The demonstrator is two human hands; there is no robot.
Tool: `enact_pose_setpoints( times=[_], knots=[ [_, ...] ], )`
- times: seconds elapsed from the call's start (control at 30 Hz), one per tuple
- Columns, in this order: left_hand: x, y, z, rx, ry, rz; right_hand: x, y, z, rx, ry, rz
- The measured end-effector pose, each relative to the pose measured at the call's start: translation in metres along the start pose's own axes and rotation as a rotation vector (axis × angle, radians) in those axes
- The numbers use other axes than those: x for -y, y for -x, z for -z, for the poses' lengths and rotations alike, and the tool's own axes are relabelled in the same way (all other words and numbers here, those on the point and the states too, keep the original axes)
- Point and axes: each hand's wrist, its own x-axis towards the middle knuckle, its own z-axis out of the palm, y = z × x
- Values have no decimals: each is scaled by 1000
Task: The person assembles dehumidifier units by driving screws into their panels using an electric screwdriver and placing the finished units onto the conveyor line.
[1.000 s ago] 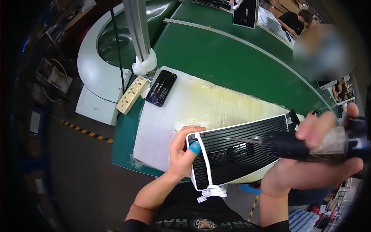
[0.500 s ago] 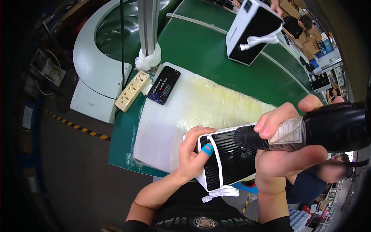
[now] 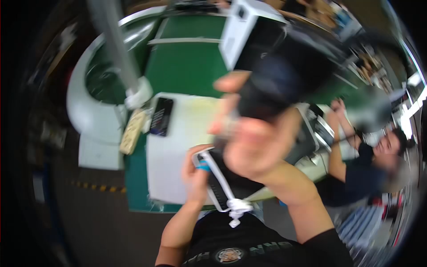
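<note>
My left hand grips the near-left end of a white-cased appliance with a black slotted face, a blue band on its thumb. A white cable runs across that face to a bundled end hanging over the near edge. My right hand is wrapped round a black electric screwdriver, held above the appliance and close to the camera. Motion blurs both the hand and the tool. They hide the right part of the appliance and whatever the tool tip touches.
A phone and a power strip lie left on the padded mat. Behind them stands a metal post. Another white-and-black appliance stands on the green conveyor. At right, a co-worker reaches over the bench.
The right hand has swung the screwdriver left and up across the view, tilting it. My head view has shifted, and the co-worker at right now shows more fully. The left hand keeps its hold.
</note>
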Motion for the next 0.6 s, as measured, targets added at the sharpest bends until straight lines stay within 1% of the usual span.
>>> enact_pose_setpoints(
  times=[0.03, 0.07, 0.1, 0.13, 0.23, 0.27, 0.33, 0.37, 0.4, 0.43, 0.47, 0.5, 0.53, 0.6],
  knots=[
    [0, 3, 0, -20, -67, 11, -2, -1, -1, -36, -49, 40],
    [-1, 5, -4, -54, -64, 9, -3, -3, -2, -69, -96, 82],
    [-2, 4, -9, -89, -62, 1, 3, -5, 12, -160, -106, 96],
    [-5, 5, -12, -79, -74, -4, 11, -8, 26, -251, -114, 110],
    [-2, 5, -12, -71, -41, -41, 63, -10, 104, -356, -10, 73],
    [-3, 6, -14, -60, -14, -62, 80, 0, 137, -413, 48, 91],
    [0, 7, -10, -69, -90, -85, 118, 34, 210, -560, 182, 148],
    [-2, 6, -13, -62, -114, -81, 123, 54, 239, -651, 290, 180],
    [-5, 7, -22, -96, -182, -119, 120, 73, 263, -733, 435, 213],
    [-6, 7, -24, -88, -212, -154, 105, 89, 278, -900, 748, 249],
    [-5, 8, -23, -86, -185, -128, 86, 101, 284, -956, 921, 267],
    [-5, 10, -24, -88, -158, -99, 68, 118, 299, -932, 983, 253],
    [0, 10, -20, -94, -165, -100, 54, 133, 309, -902, 985, 200],
    [0, 13, -27, -64, -141, -95, 29, 151, 321, -863, 942, 181]
  ],
)
